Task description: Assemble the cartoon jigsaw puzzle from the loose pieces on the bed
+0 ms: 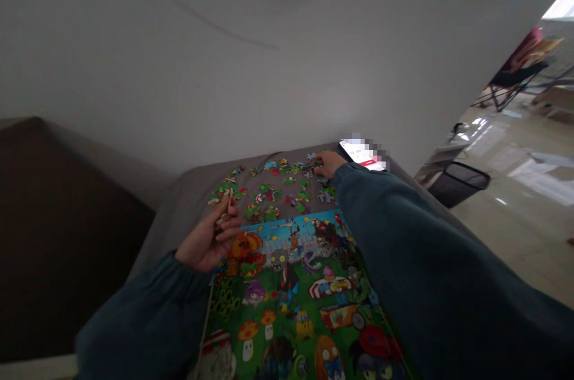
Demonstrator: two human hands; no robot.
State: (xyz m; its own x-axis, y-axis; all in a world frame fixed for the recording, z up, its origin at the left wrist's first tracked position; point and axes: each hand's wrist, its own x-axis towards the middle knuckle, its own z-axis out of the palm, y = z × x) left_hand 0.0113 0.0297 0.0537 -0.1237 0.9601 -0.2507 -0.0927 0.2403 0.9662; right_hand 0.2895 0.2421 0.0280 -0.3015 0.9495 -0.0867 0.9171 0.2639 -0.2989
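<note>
My left hand (213, 236) is raised at the left edge of a colourful cartoon picture sheet (287, 284), pinching a jigsaw piece (230, 195) between thumb and fingers. The piece stands on edge, so its printed side cannot be made out. Beyond the sheet, several loose jigsaw pieces (269, 193) lie scattered, mostly green with bits of blue and red. My right hand (329, 164) reaches to the far right of these pieces, its fingers bent down and closed among them. What lies under those fingertips is hidden.
A lit phone (361, 154) lies just past my right hand, near the wall (287, 69). Everything rests on a grey cloth-covered surface (179, 200). A dark mesh bin (461, 182) stands on the floor to the right, with a folding chair (515, 78) farther back. A dark brown panel (58, 236) is at left.
</note>
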